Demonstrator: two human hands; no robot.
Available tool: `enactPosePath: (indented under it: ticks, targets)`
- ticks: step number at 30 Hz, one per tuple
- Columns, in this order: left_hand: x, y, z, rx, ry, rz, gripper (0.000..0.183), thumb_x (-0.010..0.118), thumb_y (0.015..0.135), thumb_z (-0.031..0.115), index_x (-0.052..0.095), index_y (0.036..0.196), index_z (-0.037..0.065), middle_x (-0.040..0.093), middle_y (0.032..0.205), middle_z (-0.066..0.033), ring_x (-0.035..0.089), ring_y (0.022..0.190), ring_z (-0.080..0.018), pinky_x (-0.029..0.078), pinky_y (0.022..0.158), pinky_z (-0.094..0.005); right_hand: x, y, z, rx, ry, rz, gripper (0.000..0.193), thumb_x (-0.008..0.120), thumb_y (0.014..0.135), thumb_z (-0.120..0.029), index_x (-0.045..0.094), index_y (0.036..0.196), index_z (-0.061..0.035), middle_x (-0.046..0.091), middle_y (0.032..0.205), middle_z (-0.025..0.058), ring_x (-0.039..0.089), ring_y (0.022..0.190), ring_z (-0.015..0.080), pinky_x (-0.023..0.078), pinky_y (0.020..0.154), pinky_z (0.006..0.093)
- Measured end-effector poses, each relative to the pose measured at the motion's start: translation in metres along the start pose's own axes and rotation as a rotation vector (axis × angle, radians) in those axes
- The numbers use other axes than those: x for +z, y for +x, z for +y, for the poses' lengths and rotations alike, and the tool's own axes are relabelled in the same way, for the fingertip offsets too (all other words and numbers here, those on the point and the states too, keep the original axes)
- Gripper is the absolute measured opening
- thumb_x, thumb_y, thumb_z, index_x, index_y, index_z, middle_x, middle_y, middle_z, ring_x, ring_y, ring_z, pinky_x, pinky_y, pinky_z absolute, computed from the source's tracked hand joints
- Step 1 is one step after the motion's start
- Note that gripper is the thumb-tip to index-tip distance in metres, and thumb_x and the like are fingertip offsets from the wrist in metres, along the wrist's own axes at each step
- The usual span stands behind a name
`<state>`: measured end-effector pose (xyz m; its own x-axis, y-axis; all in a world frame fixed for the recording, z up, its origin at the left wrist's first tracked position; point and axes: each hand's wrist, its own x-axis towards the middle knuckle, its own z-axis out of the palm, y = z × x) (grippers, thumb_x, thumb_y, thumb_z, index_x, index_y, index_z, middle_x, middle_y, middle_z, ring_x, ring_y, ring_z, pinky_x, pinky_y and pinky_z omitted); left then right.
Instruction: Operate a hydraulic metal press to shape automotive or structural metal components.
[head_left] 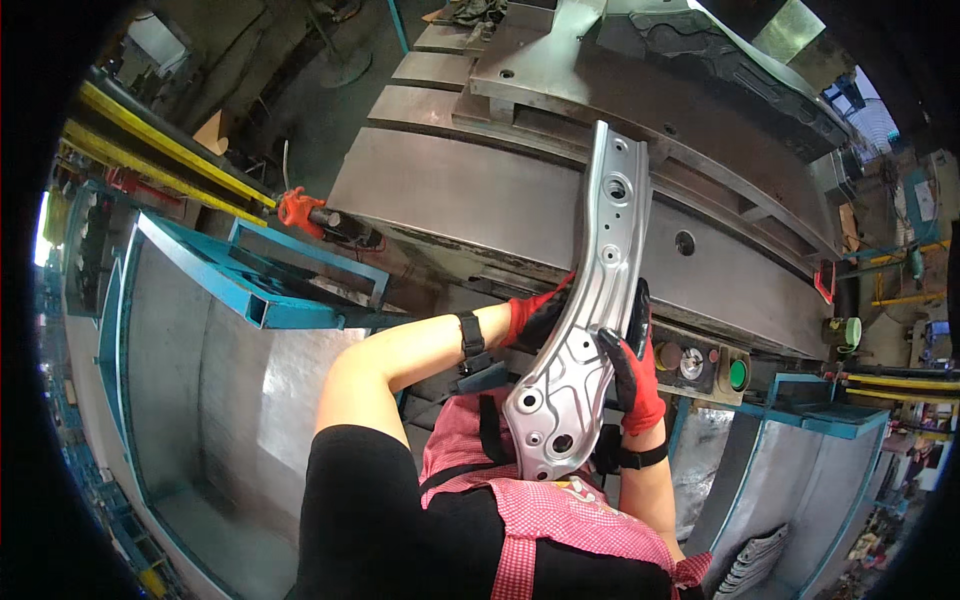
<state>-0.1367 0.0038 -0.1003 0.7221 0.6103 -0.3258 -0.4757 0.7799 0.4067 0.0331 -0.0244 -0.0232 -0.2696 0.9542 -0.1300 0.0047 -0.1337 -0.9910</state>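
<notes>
A long stamped sheet-metal part (pixel 598 290), silver with several holes and raised ribs, is held between my two gloved hands. Its wide end comes close to my red checked apron (pixel 570 520), while the narrow end reaches out over the steel press bed. My left hand (pixel 540 315), in a red and black glove, grips the part's left edge; its fingers are mostly hidden behind the metal. On the right edge, my right hand (pixel 636 375) wraps round the part with the thumb on its upper face.
Ahead lies the press bed (pixel 450 190) with a die block (pixel 620 90) on it. A blue-framed metal bin (pixel 190 350) stands at left. Another bin (pixel 810 470) at right has stacked metal parts (pixel 755 560) inside. A panel with a green button (pixel 738 375) is on the bed's front.
</notes>
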Motion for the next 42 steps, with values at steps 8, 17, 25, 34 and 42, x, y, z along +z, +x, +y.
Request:
enactPosePath:
  ticks: [8, 17, 25, 34, 42]
  targets:
    - [0.009, 0.008, -0.010, 0.173, -0.055, -0.022, 0.057, 0.041, 0.087, 0.056, 0.054, 0.118, 0.010, 0.061, 0.107, -0.0049, 0.060, 0.088, -0.0172, 0.049, 0.081, -0.0319, -0.008, -0.005, 0.013, 0.301, 0.273, -0.059, 0.032, 0.052, 0.087, -0.018, 0.051, 0.116, -0.0036, 0.058, 0.103, 0.0053, 0.054, 0.093, 0.0144, 0.043, 0.086, 0.0287]
    - [0.012, -0.047, -0.046, 0.606, -0.463, 0.069, 0.058, 0.041, 0.087, 0.057, 0.053, 0.119, 0.011, 0.061, 0.107, -0.0049, 0.060, 0.090, -0.0178, 0.048, 0.082, -0.0320, 0.019, -0.014, 0.016, 0.284, 0.133, -0.401, 0.048, 0.041, 0.092, -0.025, 0.032, 0.133, -0.0018, 0.048, 0.123, 0.0105, 0.045, 0.114, 0.0194, 0.034, 0.098, 0.0334]
    - [0.091, -0.195, -0.113, 1.064, -0.391, 0.142, 0.048, 0.047, 0.090, 0.036, 0.047, 0.122, 0.001, 0.058, 0.111, -0.0124, 0.059, 0.096, -0.0214, 0.048, 0.086, -0.0343, 0.083, -0.064, 0.006, -0.258, -0.183, -0.955, 0.088, 0.064, 0.078, -0.020, 0.005, 0.141, -0.0035, 0.005, 0.147, 0.0188, 0.006, 0.136, 0.0299, 0.010, 0.109, 0.0389]
    - [0.078, -0.291, -0.251, 1.205, -0.540, 0.817, 0.045, 0.046, 0.090, 0.033, 0.047, 0.122, 0.001, 0.058, 0.111, -0.0124, 0.059, 0.097, -0.0215, 0.048, 0.086, -0.0344, 0.176, -0.127, -0.006, -0.305, -0.516, -1.385, 0.091, 0.060, 0.074, -0.051, 0.012, 0.141, -0.0106, 0.008, 0.138, 0.0353, 0.018, 0.123, 0.0561, 0.022, 0.100, 0.0575]
    - [0.000, -0.376, -0.249, 1.113, -0.565, 0.920, 0.044, 0.046, 0.091, 0.031, 0.047, 0.122, 0.001, 0.058, 0.111, -0.0123, 0.058, 0.097, -0.0216, 0.048, 0.086, -0.0346, 0.294, -0.143, 0.045, -0.070, -0.529, -1.529, 0.086, 0.055, 0.080, -0.050, 0.010, 0.141, -0.0089, 0.008, 0.142, 0.0287, 0.007, 0.132, 0.0438, 0.016, 0.106, 0.0495]
